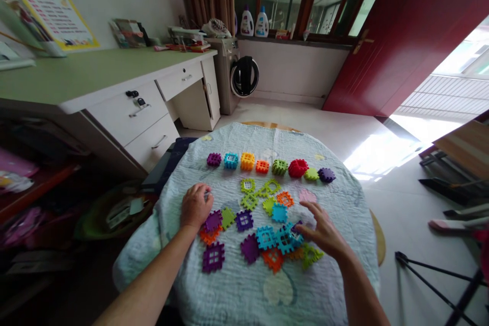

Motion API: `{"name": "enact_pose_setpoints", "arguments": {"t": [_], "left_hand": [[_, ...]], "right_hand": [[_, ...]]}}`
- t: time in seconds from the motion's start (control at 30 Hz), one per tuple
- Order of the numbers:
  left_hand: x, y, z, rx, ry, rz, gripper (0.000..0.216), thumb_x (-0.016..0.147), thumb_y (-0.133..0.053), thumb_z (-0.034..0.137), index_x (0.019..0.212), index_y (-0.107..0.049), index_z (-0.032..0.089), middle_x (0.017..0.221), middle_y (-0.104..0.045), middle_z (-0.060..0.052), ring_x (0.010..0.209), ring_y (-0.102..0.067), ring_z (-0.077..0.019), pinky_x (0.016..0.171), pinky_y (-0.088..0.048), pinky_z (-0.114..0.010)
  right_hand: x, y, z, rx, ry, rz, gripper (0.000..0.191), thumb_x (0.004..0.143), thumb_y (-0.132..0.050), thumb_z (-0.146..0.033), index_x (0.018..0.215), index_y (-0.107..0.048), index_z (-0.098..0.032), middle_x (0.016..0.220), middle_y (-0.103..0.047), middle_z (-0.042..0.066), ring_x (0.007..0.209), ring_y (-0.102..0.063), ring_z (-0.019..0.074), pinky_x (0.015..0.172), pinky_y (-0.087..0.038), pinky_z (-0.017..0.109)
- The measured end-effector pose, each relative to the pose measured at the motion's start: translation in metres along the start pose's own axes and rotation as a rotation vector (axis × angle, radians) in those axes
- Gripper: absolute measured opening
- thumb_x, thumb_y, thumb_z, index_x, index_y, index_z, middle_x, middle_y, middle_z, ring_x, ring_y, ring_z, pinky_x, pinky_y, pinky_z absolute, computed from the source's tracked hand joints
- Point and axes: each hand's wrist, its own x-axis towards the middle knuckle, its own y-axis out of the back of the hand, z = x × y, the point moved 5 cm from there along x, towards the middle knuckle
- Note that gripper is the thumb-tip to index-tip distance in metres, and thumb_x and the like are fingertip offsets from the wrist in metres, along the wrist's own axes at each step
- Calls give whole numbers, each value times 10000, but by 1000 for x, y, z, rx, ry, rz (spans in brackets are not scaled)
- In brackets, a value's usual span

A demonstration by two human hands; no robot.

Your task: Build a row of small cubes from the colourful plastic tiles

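Observation:
My left hand (196, 207) rests on the cloth at the left with its fingers curled; a small dark spot shows by its fingertips, and what it may hold is hidden. Close below it lie a purple tile (213, 221), an orange tile (210, 236) and a green tile (228, 218). My right hand (323, 228) is open, fingers apart, at the right edge of a loose pile. Nearest its thumb is a dark purple tile (297, 228), overlapping blue interlocking tiles (284, 240). A light blue tile (279, 212) and an orange frame tile (284, 198) lie farther back.
Along the far side of the cloth-covered round table (278, 290) stands a row of assembled blocks, including a yellow block (247, 161) and a red block (298, 167). A desk (114, 69) is at left, a washing machine (225, 74) behind, and a black tripod leg (431, 270) at right.

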Motion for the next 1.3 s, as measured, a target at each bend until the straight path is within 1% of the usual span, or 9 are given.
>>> {"name": "enact_pose_setpoints", "arguments": {"t": [0.1,0.27,0.33,0.57,0.73,0.93,1.03,1.17,1.3], "left_hand": [[-1,-1,-1,-11,-4,-3,160,784,-496,217,882,-621,199,1010,-660,-105,996,-600,-277,937,-470,-413],[-1,-2,-3,-3,-8,-8,169,784,-495,220,881,-630,192,1016,-662,-112,1003,-599,-281,942,-464,-413],[-1,-2,-3,-1,-10,-8,173,781,-494,215,885,-630,192,1019,-663,-111,1007,-597,-279,942,-464,-409],[-1,-3,-3,16,-9,-2,154,783,-498,211,874,-623,199,1013,-661,-102,996,-601,-273,933,-463,-396],[0,-5,-6,29,0,-7,164,789,-499,220,882,-631,192,1025,-660,-103,989,-598,-281,911,-469,-405],[0,-4,-5,30,-8,-7,169,787,-498,215,879,-636,185,1015,-663,-107,980,-600,-284,902,-474,-413],[0,-3,-3,35,-18,5,165,782,-498,206,872,-634,185,1000,-663,-109,975,-601,-282,903,-474,-412],[0,-3,-3,35,-21,4,155,780,-502,204,866,-629,187,988,-664,-105,971,-601,-280,913,-471,-408],[0,-4,-4,34,-15,5,152,780,-505,203,867,-628,190,993,-661,-101,976,-600,-277,916,-469,-404]], "right_hand": [[-27,-17,-13,-24,16,-66,707,664,-767,-480,1323,-576,-309,1343,-563,92,1244,-511,318,1050,-435,487],[-26,-16,-29,-7,12,-23,298,781,-647,-418,1036,-711,-279,1122,-682,84,1038,-620,283,941,-491,435],[-21,-12,-29,27,-3,18,248,847,-557,-428,963,-707,-267,999,-705,70,928,-647,253,860,-512,387],[-17,0,-7,27,-169,251,293,859,-513,-490,865,-671,-243,765,-695,45,683,-625,219,676,-486,338],[-24,17,-6,-198,-71,555,270,878,-502,-421,851,-665,-208,897,-663,88,872,-595,242,822,-456,381],[-26,-1,-16,-350,-22,244,244,828,-604,-406,981,-710,-248,1080,-668,71,1024,-572,273,888,-411,427],[-28,-6,-43,-321,15,194,246,843,-600,-366,1027,-706,-241,1154,-660,83,1102,-541,287,942,-393,446],[-29,-37,-92,-254,190,-72,343,814,-614,-202,1143,-674,-277,1288,-635,43,1184,-495,270,1024,-350,427],[-27,-65,-109,-261,157,-151,338,833,-549,-95,1073,-698,-280,1265,-664,27,1137,-543,242,996,-359,393]]}}
